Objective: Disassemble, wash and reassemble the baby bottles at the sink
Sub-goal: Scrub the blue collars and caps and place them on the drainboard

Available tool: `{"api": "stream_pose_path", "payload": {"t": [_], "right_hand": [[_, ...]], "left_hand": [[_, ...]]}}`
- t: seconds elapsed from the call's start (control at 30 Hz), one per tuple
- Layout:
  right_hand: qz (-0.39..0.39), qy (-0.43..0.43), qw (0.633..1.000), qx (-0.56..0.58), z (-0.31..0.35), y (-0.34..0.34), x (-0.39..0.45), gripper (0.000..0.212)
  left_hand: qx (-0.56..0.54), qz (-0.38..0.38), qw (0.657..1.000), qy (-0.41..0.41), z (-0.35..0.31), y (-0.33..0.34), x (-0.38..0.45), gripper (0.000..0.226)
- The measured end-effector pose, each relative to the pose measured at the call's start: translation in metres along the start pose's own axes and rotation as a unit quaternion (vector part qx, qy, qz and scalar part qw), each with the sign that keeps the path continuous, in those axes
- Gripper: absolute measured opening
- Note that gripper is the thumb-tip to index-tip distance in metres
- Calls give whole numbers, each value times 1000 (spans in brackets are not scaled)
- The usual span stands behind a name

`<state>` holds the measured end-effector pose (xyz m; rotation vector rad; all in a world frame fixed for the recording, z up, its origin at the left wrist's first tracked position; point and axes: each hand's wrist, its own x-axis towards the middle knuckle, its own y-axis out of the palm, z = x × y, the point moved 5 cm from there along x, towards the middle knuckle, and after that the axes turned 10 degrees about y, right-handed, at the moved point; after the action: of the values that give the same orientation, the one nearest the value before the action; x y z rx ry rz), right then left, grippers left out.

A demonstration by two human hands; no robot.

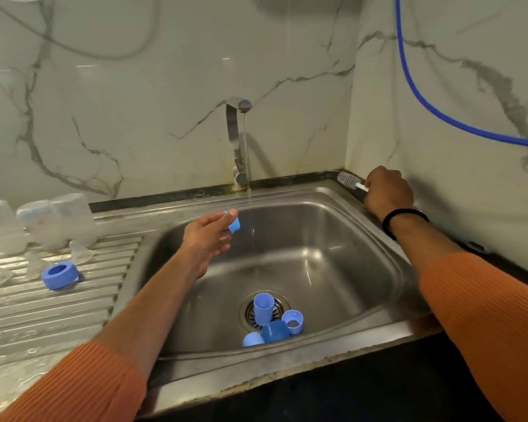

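Pinching a small blue cap (233, 224) beside the tap's running stream, the left hand (206, 239) hangs over the steel sink (333, 239), while the right hand (387, 193) grasps a bottle brush (349, 180) at the far right corner. More blue parts (272, 322) lie round the drain; clear bottles (37, 223) stand upturned far left.

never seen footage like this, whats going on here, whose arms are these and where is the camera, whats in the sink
The single picture comes from a camera worn on a person's head, looking down at their own arms in orange sleeves. The left hand pinches a small blue plastic cap beside the running water. The right hand grips the white handle of a grey bottle brush at the back corner. In the steel sink, several blue bottle parts lie around the drain. On the ribbed drainboard stand upturned clear bottles and a blue screw ring.
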<state>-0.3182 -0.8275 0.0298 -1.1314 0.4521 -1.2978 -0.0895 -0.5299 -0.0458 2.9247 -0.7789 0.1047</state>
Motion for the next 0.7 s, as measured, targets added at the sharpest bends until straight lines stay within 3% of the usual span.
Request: {"api": "stream_pose_path", "payload": {"t": [0.7], "right_hand": [[-61, -13, 996, -65, 5, 9, 2, 21]], "left_hand": [[-12, 8, 1000, -10, 5, 1, 1, 45]]}}
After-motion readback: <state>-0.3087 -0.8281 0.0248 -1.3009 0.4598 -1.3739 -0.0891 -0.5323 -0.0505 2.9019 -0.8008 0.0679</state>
